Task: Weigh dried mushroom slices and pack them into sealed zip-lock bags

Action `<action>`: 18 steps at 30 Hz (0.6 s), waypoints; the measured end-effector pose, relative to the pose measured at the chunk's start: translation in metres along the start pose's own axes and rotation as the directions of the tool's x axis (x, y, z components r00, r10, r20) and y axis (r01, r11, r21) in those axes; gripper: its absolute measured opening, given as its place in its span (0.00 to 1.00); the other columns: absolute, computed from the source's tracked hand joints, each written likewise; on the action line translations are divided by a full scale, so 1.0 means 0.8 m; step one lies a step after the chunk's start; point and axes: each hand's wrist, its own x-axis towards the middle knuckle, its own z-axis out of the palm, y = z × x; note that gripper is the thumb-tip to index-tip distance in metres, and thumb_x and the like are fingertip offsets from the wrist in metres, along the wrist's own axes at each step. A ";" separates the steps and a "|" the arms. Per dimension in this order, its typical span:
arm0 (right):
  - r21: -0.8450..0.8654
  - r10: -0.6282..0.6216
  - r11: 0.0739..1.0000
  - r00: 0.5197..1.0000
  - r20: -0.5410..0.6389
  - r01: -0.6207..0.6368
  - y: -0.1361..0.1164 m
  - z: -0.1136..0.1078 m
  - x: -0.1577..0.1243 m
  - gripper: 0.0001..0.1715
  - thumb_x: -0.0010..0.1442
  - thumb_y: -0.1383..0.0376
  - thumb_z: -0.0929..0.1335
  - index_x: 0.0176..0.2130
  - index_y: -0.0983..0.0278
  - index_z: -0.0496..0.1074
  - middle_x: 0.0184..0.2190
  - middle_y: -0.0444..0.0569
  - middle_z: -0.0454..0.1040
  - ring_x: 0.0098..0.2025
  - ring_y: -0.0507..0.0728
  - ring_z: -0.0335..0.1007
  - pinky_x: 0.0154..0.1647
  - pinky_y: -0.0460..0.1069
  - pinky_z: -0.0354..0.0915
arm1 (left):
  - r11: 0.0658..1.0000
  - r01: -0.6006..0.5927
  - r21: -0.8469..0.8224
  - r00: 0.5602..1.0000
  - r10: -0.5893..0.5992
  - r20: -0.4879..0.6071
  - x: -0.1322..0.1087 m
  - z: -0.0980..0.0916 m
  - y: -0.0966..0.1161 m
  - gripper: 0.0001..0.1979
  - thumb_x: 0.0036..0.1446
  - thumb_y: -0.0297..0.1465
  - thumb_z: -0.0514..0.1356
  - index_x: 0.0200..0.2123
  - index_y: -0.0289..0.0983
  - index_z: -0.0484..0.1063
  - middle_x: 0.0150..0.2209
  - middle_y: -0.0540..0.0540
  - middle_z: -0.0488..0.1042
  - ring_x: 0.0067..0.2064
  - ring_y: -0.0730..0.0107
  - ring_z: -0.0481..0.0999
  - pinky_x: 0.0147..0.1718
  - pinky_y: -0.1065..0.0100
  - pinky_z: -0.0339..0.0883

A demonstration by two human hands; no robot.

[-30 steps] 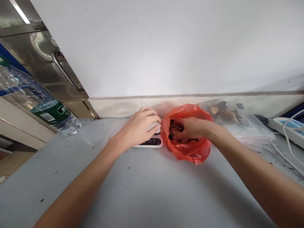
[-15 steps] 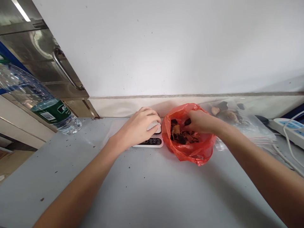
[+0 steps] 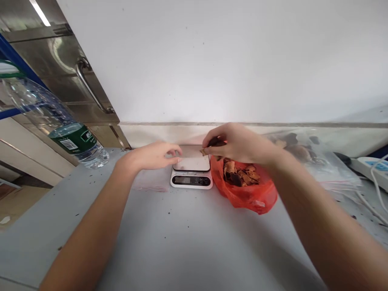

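Observation:
A small white kitchen scale stands on the grey counter near the wall. My right hand hovers over the scale's right edge, pinched on a few dark dried pieces taken from the red plastic bag just right of the scale. That bag lies open with brown dried pieces inside. My left hand is at the scale's left edge, fingers curled with the tips close together near the platform; nothing shows in them. Under that hand a small clear zip bag lies flat.
A clear water bottle with a green label stands at the left by a steel cabinet door with a handle. A clear bag of dried mushrooms lies at the right, with a white power strip and cables beyond it.
My left hand came off the top of the scale and moved to its left edge. My right hand lifted out of the red bag with dried pieces and moved over the scale.

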 end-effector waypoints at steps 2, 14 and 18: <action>-0.013 -0.039 0.999 0.999 0.020 0.039 -0.008 0.027 0.023 0.09 0.64 0.71 0.69 0.37 0.62 0.80 0.33 0.45 0.81 0.29 0.50 0.69 0.31 0.45 0.63 | 0.993 0.113 0.037 0.990 -0.116 0.082 -0.003 -0.005 -0.011 0.27 0.64 0.48 0.54 0.62 0.47 0.73 0.64 0.43 0.75 0.58 0.48 0.77 0.51 0.57 0.72; -0.377 -0.003 0.926 1.000 0.028 0.014 -0.011 0.095 0.059 0.14 0.68 0.70 0.62 0.43 0.64 0.78 0.45 0.56 0.79 0.39 0.59 0.73 0.29 0.49 0.55 | 0.987 0.138 0.076 0.980 -0.147 0.131 -0.001 -0.005 -0.044 0.32 0.62 0.47 0.54 0.68 0.51 0.67 0.62 0.44 0.77 0.55 0.50 0.80 0.49 0.59 0.73; -0.348 -0.024 0.936 0.997 0.076 0.049 -0.011 0.086 0.052 0.11 0.68 0.68 0.65 0.43 0.61 0.77 0.44 0.51 0.81 0.41 0.58 0.74 0.32 0.48 0.59 | 0.982 0.161 0.095 0.977 -0.173 0.124 -0.005 -0.007 -0.036 0.31 0.62 0.46 0.54 0.68 0.54 0.67 0.63 0.45 0.76 0.55 0.49 0.80 0.48 0.58 0.73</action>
